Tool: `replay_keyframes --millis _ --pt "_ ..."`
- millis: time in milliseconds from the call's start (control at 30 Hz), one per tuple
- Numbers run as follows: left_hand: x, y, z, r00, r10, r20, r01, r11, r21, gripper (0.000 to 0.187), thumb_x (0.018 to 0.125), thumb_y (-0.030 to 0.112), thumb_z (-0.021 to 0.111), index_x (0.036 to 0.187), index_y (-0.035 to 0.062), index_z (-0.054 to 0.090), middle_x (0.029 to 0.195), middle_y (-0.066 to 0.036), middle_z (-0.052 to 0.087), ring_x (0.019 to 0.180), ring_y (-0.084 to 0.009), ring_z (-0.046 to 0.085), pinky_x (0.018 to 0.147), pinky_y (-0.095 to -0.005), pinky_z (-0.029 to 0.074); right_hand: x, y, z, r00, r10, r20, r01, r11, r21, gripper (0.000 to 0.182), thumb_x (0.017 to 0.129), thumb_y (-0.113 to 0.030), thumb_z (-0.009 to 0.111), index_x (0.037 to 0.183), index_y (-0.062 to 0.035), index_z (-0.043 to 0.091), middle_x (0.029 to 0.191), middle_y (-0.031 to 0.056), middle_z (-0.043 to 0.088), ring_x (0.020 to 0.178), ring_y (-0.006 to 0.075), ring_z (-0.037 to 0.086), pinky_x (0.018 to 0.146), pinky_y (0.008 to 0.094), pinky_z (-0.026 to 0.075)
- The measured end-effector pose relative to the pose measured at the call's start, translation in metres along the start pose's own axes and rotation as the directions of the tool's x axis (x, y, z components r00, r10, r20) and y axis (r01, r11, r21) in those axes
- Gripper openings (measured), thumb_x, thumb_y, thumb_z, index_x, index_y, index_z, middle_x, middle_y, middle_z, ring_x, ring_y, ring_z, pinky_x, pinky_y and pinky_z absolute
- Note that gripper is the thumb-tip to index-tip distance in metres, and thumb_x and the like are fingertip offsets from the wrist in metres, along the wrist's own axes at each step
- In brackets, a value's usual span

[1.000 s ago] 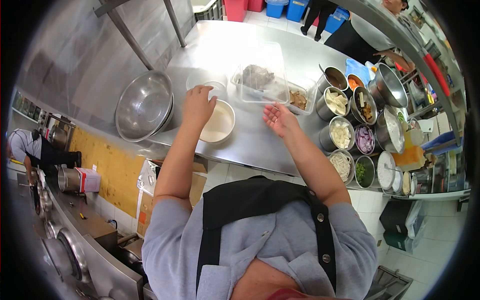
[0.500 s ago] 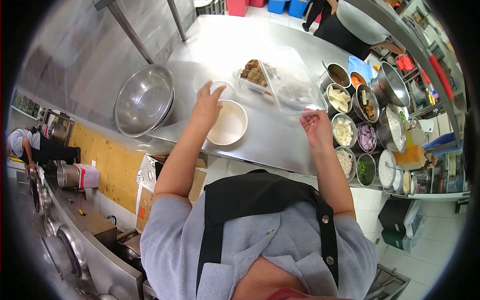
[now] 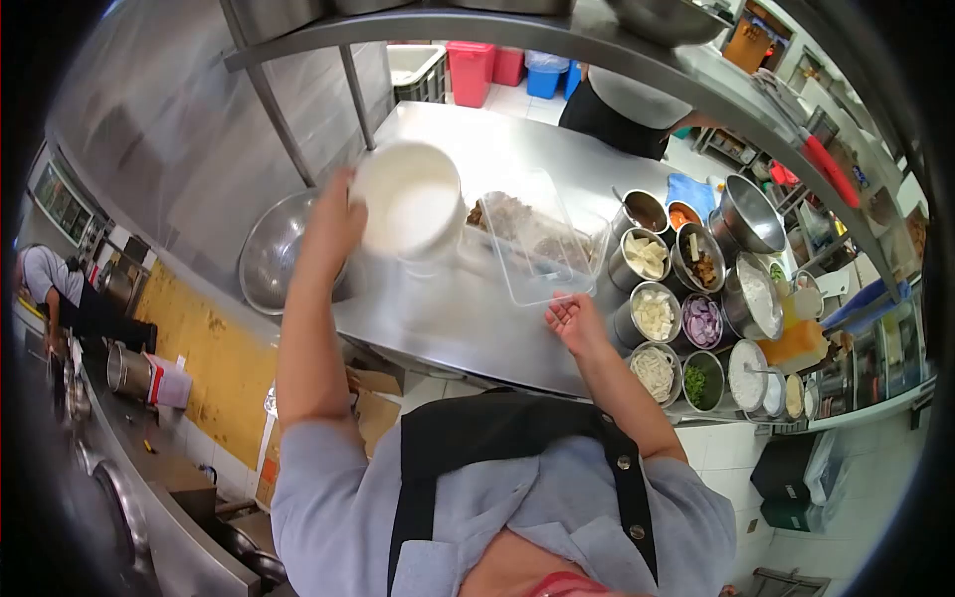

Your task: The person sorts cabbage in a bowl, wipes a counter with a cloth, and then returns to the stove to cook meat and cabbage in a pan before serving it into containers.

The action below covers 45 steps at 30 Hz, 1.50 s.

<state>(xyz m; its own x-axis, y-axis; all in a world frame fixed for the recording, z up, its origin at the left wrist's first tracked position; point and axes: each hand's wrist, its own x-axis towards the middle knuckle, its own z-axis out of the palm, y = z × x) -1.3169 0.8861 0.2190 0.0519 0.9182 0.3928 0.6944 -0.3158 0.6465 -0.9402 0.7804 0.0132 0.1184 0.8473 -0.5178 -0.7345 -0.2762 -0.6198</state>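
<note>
A white round tub (image 3: 408,202), blurred by motion, is raised above the steel table (image 3: 428,313) at the left, with my left hand (image 3: 340,221) closed on its left side. My right hand (image 3: 572,320) has its fingers at the lower edge of a clear plastic lid (image 3: 537,274). The lid lies tilted over a clear container that holds brown food (image 3: 497,211). A steel bowl (image 3: 284,254) rests at the table's left edge, partly behind my left forearm.
Metal pots of chopped food (image 3: 654,313) stand in rows at the right, with a steel bowl (image 3: 753,214) behind them. A metal shelf rail (image 3: 477,30) crosses overhead. Another person (image 3: 622,109) stands beyond the table, and one more (image 3: 70,289) at the far left.
My left hand has taken hold of the white tub and lifted it up and to the left. The lid has shifted left over the container with my right hand. The view has tilted upward.
</note>
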Motion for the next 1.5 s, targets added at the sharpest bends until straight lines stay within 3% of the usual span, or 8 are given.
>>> replay_keyframes --millis 167,400,533,633,767,833,1000,1500 --pt "0.133 -0.039 0.058 0.946 -0.325 -0.020 0.319 0.938 -0.139 0.043 0.083 0.002 0.043 0.125 -0.0003 0.044 0.075 -0.024 0.065 0.055 -0.0263 0.066 0.050 -0.0369 0.053 -0.017 -0.002 0.011 0.999 0.037 -0.014 -0.037 0.999 0.021 0.028 0.088 -0.027 0.055 0.106 -0.0062 0.051 0.104 0.0098 0.057 0.093 0.0217 0.053 0.087 0.0428 0.049" --pt "0.192 -0.167 0.192 0.711 -0.667 0.222 0.669 0.546 -0.504 0.055 0.088 0.009 0.051 0.135 -0.0039 0.024 0.110 -0.031 0.056 0.074 -0.0347 0.068 0.052 -0.0394 0.058 -0.017 0.000 0.025 0.994 0.108 0.017 -0.109 0.989 0.099 0.026 0.090 -0.028 0.058 0.106 -0.0083 0.051 0.104 0.0094 0.058 0.094 0.0216 0.054 0.086 0.0431 0.048" --pt "0.181 -0.136 0.224 0.847 -0.364 -0.386 0.482 0.833 0.271 0.059 0.084 0.030 0.067 0.127 -0.0049 0.045 0.112 -0.024 0.056 0.112 -0.0327 0.053 0.072 -0.0373 0.055 -0.017 -0.006 0.017 1.000 -0.004 -0.009 0.004 1.000 0.015 0.020 0.089 -0.023 0.059 0.101 -0.0077 0.056 0.097 0.0067 0.062 0.085 0.0193 0.057 0.082 0.0374 0.050" --pt "0.134 -0.056 0.190 0.953 -0.020 -0.301 -0.041 0.980 -0.196 0.049 0.085 0.032 0.065 0.116 -0.0043 0.052 0.102 -0.019 0.059 0.094 -0.0237 0.059 0.070 -0.0330 0.050 -0.048 -0.035 0.028 0.995 -0.104 -0.002 0.104 0.994 0.016 0.017 0.089 -0.020 0.060 0.100 -0.0080 0.059 0.095 0.0042 0.064 0.083 0.0172 0.059 0.079 0.0344 0.051" --pt "0.000 0.019 0.203 0.552 0.043 0.833 0.612 0.657 -0.439 0.031 0.091 0.033 0.058 0.103 0.0039 0.058 0.088 -0.006 0.060 0.073 -0.0150 0.060 0.067 -0.0302 0.054 -0.093 -0.077 0.023 0.981 -0.194 0.008 0.193 0.979 0.060 0.019 0.088 -0.019 0.062 0.103 -0.0091 0.060 0.096 0.0018 0.064 0.085 0.0147 0.061 0.077 0.0327 0.052" --pt "-0.049 0.027 0.249 0.330 0.001 0.944 0.883 0.354 -0.309 0.045 0.091 0.042 0.060 0.114 0.0046 0.050 0.095 -0.010 0.060 0.079 -0.0200 0.061 0.072 -0.0345 0.057 -0.104 -0.088 0.015 0.974 -0.224 0.019 0.222 0.972 0.076 0.020 0.088 -0.019 0.062 0.106 -0.0095 0.060 0.096 0.0013 0.064 0.085 0.0140 0.061 0.075 0.0323 0.052" --pt "-0.054 0.033 0.333 0.462 -0.411 0.785 0.821 -0.136 -0.554 0.060 0.085 0.035 0.070 0.118 0.0032 0.032 0.102 -0.013 0.043 0.080 -0.0254 0.056 0.068 -0.0438 0.059 -0.116 -0.097 0.013 0.967 -0.253 0.023 0.251 0.966 0.068 0.023 0.089 -0.020 0.062 0.110 -0.0109 0.059 0.098 0.0006 0.064 0.087 0.0139 0.061 0.076 0.0315 0.052" --pt "-0.119 0.003 0.224 0.581 -0.445 0.681 0.802 0.455 -0.388 0.041 0.078 0.016 0.066 0.108 0.0039 0.041 0.092 -0.009 0.050 0.075 -0.0186 0.053 0.061 -0.0381 0.054 -0.153 -0.104 0.000 0.964 -0.208 0.164 0.204 0.978 0.046 0.031 0.090 -0.020 0.061 0.119 -0.0116 0.054 0.109 0.0018 0.062 0.097 0.0151 0.060 0.075 0.0308 0.053"
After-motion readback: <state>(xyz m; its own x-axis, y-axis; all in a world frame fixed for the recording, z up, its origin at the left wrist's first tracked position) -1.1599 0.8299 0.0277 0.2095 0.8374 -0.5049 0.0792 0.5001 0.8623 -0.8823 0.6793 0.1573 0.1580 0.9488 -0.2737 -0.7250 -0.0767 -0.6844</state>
